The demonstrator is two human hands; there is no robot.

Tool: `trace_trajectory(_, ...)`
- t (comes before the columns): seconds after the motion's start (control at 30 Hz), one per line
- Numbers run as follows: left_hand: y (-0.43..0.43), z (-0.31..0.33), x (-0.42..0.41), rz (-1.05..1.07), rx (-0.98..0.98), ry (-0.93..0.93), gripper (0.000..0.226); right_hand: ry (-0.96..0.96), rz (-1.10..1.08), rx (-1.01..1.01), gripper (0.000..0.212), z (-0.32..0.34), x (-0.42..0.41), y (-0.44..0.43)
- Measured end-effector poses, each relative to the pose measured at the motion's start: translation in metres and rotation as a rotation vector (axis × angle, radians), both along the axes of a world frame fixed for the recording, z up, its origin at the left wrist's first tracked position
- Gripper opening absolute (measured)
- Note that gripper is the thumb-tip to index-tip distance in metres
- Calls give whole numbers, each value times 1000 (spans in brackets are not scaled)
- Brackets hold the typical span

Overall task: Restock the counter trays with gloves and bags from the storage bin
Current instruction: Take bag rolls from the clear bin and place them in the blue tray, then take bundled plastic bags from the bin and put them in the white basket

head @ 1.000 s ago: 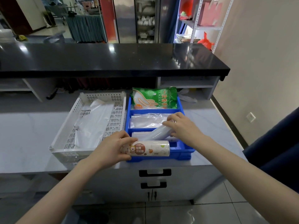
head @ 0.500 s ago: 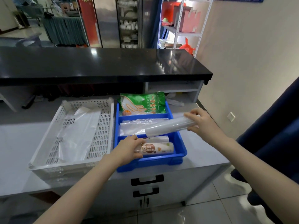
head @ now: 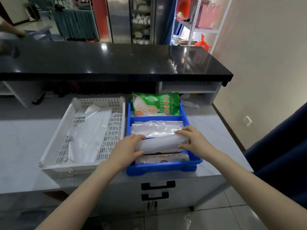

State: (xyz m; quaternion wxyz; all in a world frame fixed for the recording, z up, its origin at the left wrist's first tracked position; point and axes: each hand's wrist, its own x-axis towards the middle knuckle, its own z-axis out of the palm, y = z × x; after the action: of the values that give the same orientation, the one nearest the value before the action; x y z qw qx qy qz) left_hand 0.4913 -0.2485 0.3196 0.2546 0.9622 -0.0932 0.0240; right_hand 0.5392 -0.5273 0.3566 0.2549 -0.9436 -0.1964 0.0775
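A blue divided tray (head: 163, 166) sits on the grey counter. Its far compartment holds a green pack of disposable gloves (head: 156, 103), the middle one flat clear bags (head: 156, 127). Over the near compartment, my left hand (head: 126, 149) and my right hand (head: 193, 141) each grip one end of a white roll of bags (head: 159, 144), which lies crosswise. Under it lies a printed labelled roll (head: 162, 158), partly hidden. A white perforated bin (head: 116, 123) with a loose clear bag (head: 89, 135) inside stands left of the tray.
A black raised countertop (head: 116, 62) overhangs the back of the work surface. Drawer handles (head: 157, 185) face me below the tray. A dark blue chair or cloth (head: 282, 155) is at my right. Shelving (head: 199, 22) stands beyond the counter.
My right hand brought the white roll back down over the near compartment. My left hand let go of the labelled roll, which now lies in the tray, and took the white roll's left end.
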Motion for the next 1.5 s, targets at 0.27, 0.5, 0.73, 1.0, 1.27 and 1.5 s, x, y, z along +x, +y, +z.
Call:
trace_trajectory(0.27, -5, -5, -13, -12, 21, -51, 46, 81, -28, -69, 53, -24, -8, -6)
trace_trajectory(0.5, 10, -3, -60, 138, -81, -97, 45, -160, 133, -50, 46, -5, -22, 40)
trace_trajectory(0.73, 79, -23, -199, 553, -85, -132, 33, -204, 667, 53, 35, 0, -85, 188)
trace_trajectory(1.0, 130, -96, -366, 1055, -228, 241, 19, -79, 1090, -41, 33, -57, -182, 321)
trace_trajectory(1.27, 191, -174, -439, 1307, -432, 441, 26, 102, 1222, -279, 34, -141, -230, 442)
trace_trajectory(1.5, 279, -250, -444, 1375, -482, 571, 43, 254, 1238, -459, 47, -243, -262, 549)
